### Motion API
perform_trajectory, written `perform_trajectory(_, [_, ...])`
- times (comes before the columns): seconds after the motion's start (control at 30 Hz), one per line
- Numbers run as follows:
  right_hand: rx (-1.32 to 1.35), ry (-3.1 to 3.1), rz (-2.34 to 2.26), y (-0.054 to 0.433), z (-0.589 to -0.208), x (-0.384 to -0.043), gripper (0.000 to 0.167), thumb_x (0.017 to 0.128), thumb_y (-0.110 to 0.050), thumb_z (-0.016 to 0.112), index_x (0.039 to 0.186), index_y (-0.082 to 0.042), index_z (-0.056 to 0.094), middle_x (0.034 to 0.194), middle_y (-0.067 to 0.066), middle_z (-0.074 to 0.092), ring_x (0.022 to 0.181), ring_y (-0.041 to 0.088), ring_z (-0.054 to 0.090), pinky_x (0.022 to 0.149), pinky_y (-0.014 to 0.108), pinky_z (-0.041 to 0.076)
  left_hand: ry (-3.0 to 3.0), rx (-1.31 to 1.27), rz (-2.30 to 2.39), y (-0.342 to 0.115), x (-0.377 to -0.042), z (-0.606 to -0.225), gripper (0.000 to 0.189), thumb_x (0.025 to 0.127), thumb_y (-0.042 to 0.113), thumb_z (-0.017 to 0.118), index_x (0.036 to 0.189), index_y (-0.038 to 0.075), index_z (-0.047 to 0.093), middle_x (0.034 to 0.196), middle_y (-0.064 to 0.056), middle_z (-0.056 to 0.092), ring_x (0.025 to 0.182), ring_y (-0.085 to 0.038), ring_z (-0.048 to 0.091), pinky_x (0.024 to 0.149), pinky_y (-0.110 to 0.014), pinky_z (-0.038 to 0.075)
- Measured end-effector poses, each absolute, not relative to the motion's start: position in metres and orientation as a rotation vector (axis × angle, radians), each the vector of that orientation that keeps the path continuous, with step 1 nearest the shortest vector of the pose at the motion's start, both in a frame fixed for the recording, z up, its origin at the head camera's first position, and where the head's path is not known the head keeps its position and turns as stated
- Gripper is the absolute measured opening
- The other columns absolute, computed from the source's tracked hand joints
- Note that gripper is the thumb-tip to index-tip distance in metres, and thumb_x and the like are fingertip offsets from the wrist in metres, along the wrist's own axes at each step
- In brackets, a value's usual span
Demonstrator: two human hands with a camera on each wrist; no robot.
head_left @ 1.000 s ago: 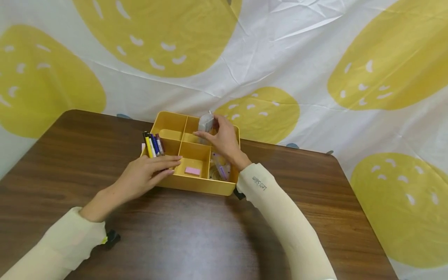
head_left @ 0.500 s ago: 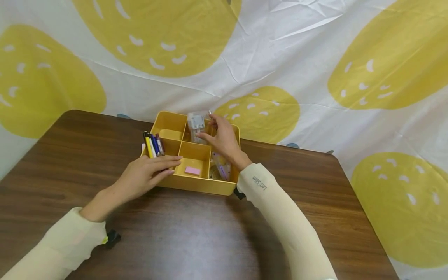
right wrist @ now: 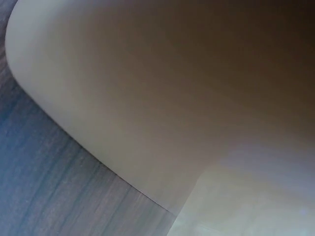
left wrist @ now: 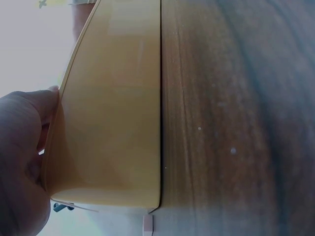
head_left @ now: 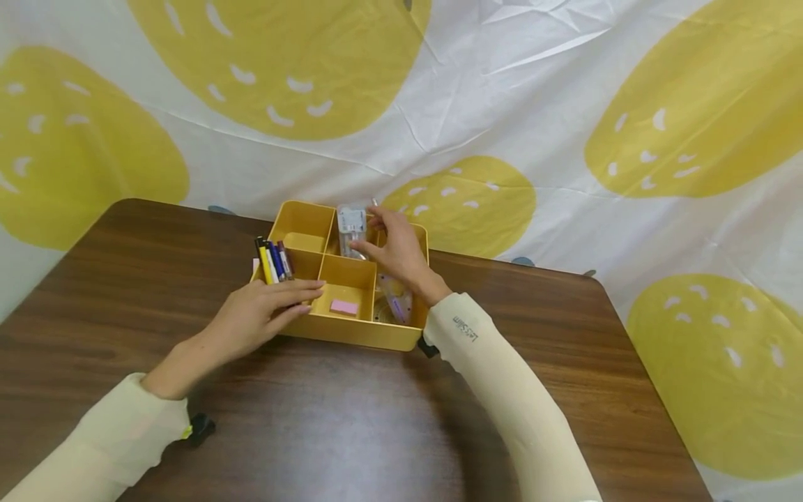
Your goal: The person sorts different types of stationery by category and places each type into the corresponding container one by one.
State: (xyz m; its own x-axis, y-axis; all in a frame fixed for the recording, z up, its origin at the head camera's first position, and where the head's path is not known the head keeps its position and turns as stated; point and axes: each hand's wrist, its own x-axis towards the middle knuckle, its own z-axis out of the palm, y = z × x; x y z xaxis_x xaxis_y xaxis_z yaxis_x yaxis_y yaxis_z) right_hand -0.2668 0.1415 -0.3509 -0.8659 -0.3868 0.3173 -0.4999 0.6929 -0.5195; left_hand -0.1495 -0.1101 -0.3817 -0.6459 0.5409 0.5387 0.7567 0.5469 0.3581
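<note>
My right hand [head_left: 401, 251] reaches into the back middle compartment of a yellow desk organizer [head_left: 351, 335]. There it holds a clear plastic box [head_left: 351, 222] with a pale label, the thumb on its lower front and the fingers by its right edge. Beside those fingertips a small whitish tip [head_left: 375, 202] sticks up; its kind cannot be told. My left hand [head_left: 251, 314] rests over the organizer's near left part with fingers straight. In the left wrist view, a fingertip [left wrist: 53, 90] touches the rim. The right wrist view shows mostly a blurred pale surface.
Several pens [head_left: 276, 261] stand in the front left compartment. A pink block [head_left: 344, 307] lies in the front middle one, and clear purple-marked rulers [head_left: 396, 300] in the front right. The dark wooden table [head_left: 339, 418] meets a patterned curtain [head_left: 464, 125] behind.
The clear box has turned from edge-on to face-on and shifted left within its compartment, then settled slightly. My left hand stays in place.
</note>
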Motion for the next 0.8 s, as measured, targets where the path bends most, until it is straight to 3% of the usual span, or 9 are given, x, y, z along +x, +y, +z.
perform_trajectory(0.33, [0.774,-2.701,0.919,0.145,-0.347,-0.266,0.069,0.083,-0.039,0.074,0.137,-0.005,0.048,0.116,0.009,0.059,0.108,0.023,0.053,0.094,0.033,0.042,-2.431,-1.051,-0.82,-0.112,-0.152,-0.386,0.035,0.091,0.016,0.067,0.125,0.01,0.065,0.126,-0.003,0.062,0.084,-0.015,0.061,0.067,-0.036,0.046])
perform_trajectory(0.57, [0.828,-2.644,0.999,0.152,-0.339,-0.26,0.064,0.085,-0.036,0.074,0.136,-0.005,0.05,0.118,0.012,0.059,0.11,0.026,0.054,0.096,0.039,0.041,-2.451,-1.038,-0.828,-0.116,-0.161,-0.383,0.035,0.092,0.017,0.066,0.126,0.01,0.064,0.127,-0.003,0.062,0.089,-0.021,0.066,0.076,-0.045,0.052])
perform_trajectory(0.8, [0.786,-2.622,1.022,0.175,-0.338,-0.242,0.062,0.086,-0.035,0.073,0.136,-0.006,0.051,0.124,0.01,0.057,0.112,0.02,0.054,0.097,0.03,0.041,-2.497,-1.052,-0.9,-0.116,-0.166,-0.382,0.034,0.094,0.018,0.063,0.126,0.01,0.064,0.128,-0.002,0.061,0.106,-0.025,0.062,0.083,-0.046,0.05])
